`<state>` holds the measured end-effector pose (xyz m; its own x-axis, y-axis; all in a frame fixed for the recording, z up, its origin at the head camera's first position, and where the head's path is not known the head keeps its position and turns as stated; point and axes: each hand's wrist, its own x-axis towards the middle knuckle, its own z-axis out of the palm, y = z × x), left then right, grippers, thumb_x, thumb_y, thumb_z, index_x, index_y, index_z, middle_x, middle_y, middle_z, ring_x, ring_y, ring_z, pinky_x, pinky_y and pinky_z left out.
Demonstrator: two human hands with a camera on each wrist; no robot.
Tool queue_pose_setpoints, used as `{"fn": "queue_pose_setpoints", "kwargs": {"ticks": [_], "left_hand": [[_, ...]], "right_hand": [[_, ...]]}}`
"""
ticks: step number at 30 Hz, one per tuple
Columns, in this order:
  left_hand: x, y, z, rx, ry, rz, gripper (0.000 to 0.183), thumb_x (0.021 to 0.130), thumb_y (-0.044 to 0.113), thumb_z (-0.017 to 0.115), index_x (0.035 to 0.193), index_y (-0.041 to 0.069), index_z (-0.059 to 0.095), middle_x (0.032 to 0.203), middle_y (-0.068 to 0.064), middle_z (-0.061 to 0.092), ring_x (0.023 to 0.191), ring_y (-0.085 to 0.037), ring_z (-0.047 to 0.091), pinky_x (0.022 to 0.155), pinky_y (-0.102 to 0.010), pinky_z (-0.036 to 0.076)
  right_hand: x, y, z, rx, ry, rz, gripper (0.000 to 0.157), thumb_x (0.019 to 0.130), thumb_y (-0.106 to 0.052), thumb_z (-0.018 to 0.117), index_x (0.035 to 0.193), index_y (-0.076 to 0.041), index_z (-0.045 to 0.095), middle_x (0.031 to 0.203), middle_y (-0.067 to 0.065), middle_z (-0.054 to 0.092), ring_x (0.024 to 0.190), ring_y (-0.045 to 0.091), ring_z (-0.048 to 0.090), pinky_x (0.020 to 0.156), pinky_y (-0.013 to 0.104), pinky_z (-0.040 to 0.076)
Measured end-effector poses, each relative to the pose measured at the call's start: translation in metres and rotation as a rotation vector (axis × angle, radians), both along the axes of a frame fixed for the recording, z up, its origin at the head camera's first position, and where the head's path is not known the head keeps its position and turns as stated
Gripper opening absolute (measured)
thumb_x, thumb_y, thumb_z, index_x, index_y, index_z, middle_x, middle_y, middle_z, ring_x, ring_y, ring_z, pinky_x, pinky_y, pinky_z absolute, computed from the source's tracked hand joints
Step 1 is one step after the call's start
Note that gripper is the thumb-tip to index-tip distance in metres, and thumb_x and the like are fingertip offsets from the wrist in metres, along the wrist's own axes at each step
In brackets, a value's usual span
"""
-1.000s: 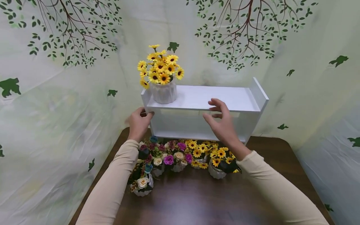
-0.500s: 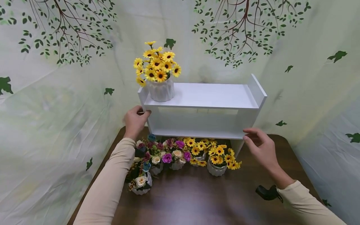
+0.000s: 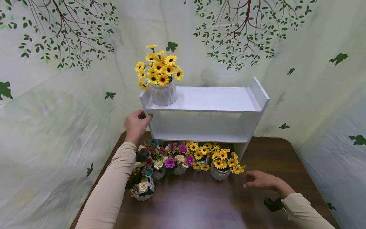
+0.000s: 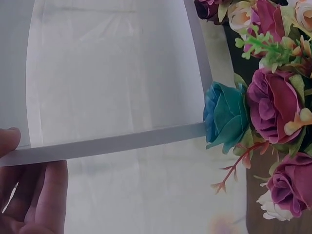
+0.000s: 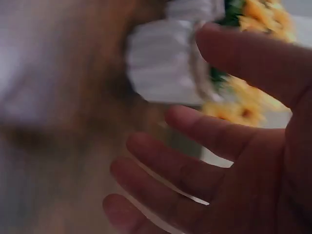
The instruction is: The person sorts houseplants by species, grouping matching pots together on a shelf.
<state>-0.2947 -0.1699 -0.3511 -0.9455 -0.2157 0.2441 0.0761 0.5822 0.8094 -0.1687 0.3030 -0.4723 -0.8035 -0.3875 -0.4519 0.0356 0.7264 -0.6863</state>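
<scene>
White shelf unit point(image 3: 211, 99), smooth and plain, with flat boards between taller side panels. Stands upright near the far edge of the bench point(image 3: 194, 206) and carries a ribbed whitish pot of yellow, dark-centred flowers point(image 3: 163, 94) at the left end of its top board. Gripped at the left panel's edge by the left hand point(image 3: 136, 127), thumb on one side, fingers on the other. Near the right hand point(image 3: 263, 180) — relaxed, fingers loosely extended, holding nothing — another yellow-flowered pot point(image 3: 220, 174), squat and pale. Farther left, pots with cream, purple and blue roses point(image 3: 170, 163).

Partly covered by front blooms: the pots behind and the foot of the left panel. In the right wrist view, blurred blooms — and a second pot cut off at the top. In the left wrist view, only part of the left hand. Cannot make out the exact count of pots.
</scene>
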Motion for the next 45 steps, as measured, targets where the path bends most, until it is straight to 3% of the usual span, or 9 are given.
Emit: {"fn": "queue_pose_setpoints", "kwargs": {"ticks": [4,9,12,19,23,27,36,45], "left_hand": [[0.001,0.0,-0.002,-0.001,-0.007,-0.002,0.035,0.09,0.03,0.066,0.114,0.005,0.071,0.11,-0.017,0.073,0.099,-0.032,0.068,0.086,-0.046,0.056],[0.0,0.001,-0.002,0.001,0.008,-0.012,0.035,0.09,0.029,0.066,0.115,0.004,0.071,0.11,-0.018,0.073,0.1,-0.033,0.069,0.086,-0.048,0.057],[-0.001,0.0,-0.002,0.006,0.002,-0.012,0.036,0.09,0.029,0.066,0.116,0.004,0.07,0.111,-0.018,0.073,0.101,-0.033,0.069,0.087,-0.048,0.056],[0.001,-0.002,0.0,0.031,-0.011,-0.008,0.038,0.09,0.031,0.066,0.117,0.005,0.071,0.114,-0.018,0.073,0.104,-0.034,0.069,0.089,-0.049,0.056],[0.0,-0.003,0.001,0.029,0.004,-0.003,0.037,0.089,0.03,0.067,0.115,0.005,0.071,0.112,-0.018,0.073,0.102,-0.033,0.07,0.087,-0.048,0.057],[-0.001,-0.003,0.001,0.014,0.018,0.003,0.035,0.089,0.029,0.067,0.113,0.005,0.072,0.109,-0.018,0.074,0.098,-0.032,0.07,0.082,-0.043,0.056],[-0.001,-0.002,-0.001,0.027,0.01,0.002,0.033,0.089,0.028,0.067,0.113,0.005,0.072,0.108,-0.017,0.074,0.098,-0.032,0.069,0.084,-0.043,0.055],[-0.001,-0.001,-0.001,0.054,-0.001,-0.007,0.035,0.09,0.028,0.067,0.115,0.004,0.071,0.11,-0.019,0.073,0.1,-0.033,0.068,0.088,-0.047,0.056]], "right_hand": [[0.002,-0.015,-0.028,-0.01,0.026,-0.037,0.067,0.086,-0.02,0.073,0.137,0.013,0.046,0.136,0.035,0.053,0.121,0.049,0.055,0.097,0.06,0.048],[-0.001,-0.035,-0.058,-0.02,0.266,-0.127,0.077,0.081,-0.02,0.079,0.142,0.009,0.043,0.142,0.034,0.05,0.127,0.05,0.052,0.101,0.061,0.045],[-0.003,-0.046,-0.071,-0.035,0.348,-0.197,0.082,0.079,-0.023,0.081,0.144,0.008,0.041,0.143,0.032,0.05,0.129,0.047,0.052,0.103,0.06,0.044],[-0.012,-0.073,-0.09,-0.067,0.397,-0.43,0.083,0.076,-0.03,0.084,0.14,0.007,0.045,0.132,0.027,0.059,0.119,0.038,0.059,0.098,0.054,0.048],[-0.023,-0.084,-0.1,-0.206,0.406,-0.485,0.082,0.078,-0.028,0.084,0.143,-0.001,0.042,0.138,0.022,0.056,0.128,0.038,0.054,0.106,0.054,0.044],[-0.031,-0.092,-0.112,-0.312,0.382,-0.532,0.075,0.079,-0.026,0.083,0.14,-0.006,0.045,0.134,0.017,0.059,0.125,0.033,0.057,0.102,0.046,0.048],[-0.029,-0.102,-0.117,-0.318,0.447,-0.597,0.079,0.077,-0.023,0.083,0.142,-0.004,0.042,0.134,0.02,0.057,0.125,0.036,0.056,0.103,0.053,0.046],[-0.025,-0.101,-0.115,-0.272,0.438,-0.639,0.081,0.076,-0.031,0.085,0.141,-0.005,0.044,0.135,0.018,0.057,0.126,0.035,0.056,0.104,0.054,0.045]]}}
